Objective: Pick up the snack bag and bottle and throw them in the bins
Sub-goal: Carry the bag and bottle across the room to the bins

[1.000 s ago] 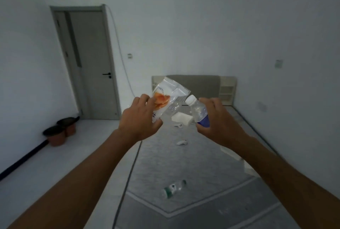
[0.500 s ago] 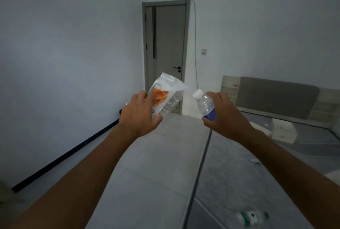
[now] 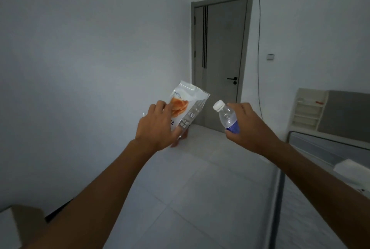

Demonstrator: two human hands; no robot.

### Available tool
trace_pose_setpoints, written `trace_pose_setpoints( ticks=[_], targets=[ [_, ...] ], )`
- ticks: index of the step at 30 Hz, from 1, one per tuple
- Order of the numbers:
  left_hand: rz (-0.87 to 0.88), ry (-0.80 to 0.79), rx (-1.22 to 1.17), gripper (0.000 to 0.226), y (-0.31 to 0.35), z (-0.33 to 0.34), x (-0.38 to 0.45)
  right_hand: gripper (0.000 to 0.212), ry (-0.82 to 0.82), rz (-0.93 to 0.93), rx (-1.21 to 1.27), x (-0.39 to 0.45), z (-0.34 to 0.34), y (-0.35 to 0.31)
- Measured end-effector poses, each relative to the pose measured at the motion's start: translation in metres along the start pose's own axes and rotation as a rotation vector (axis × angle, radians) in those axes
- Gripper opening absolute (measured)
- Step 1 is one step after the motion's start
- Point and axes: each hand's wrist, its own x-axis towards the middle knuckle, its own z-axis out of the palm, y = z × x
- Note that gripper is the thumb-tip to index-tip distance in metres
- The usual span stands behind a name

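Left hand (image 3: 158, 128) clamps white snack bag (image 3: 187, 106); right hand (image 3: 249, 128) wraps clear water bottle (image 3: 228, 117), cap tilted left.

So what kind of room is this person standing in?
Most likely a bedroom in a home: a grey padded headboard with cream side shelves stands at the right above a grey mattress, and a grey door with a black handle closes the plain white-walled room.

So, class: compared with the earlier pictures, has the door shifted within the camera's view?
Yes. The door now sits right of the snack bag, whereas earlier it was left; the head turned left.
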Motion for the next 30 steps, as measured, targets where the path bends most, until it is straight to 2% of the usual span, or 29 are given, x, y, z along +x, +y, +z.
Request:
trace_pose_setpoints(
  ticks=[9, 16, 21, 30],
  targets=[
    [-0.02, 0.007, -0.022, 0.072, -0.093, 0.112, 0.135, 0.081, -0.039, -0.007, 0.007, 0.153, 0.118, 0.06],
    [-0.015, 0.016, -0.059, 0.066, -0.209, 0.219, 0.25, 0.082, -0.048, 0.012, -0.042, 0.285, 0.23, 0.1],
    [0.031, 0.007, -0.073, 0.065, -0.274, 0.284, 0.339, 0.081, -0.051, 0.064, -0.077, 0.381, 0.281, 0.132],
    [0.092, -0.003, -0.072, 0.064, -0.323, 0.428, 0.491, 0.077, -0.008, 0.078, -0.072, 0.527, 0.374, 0.236]
  ],
)
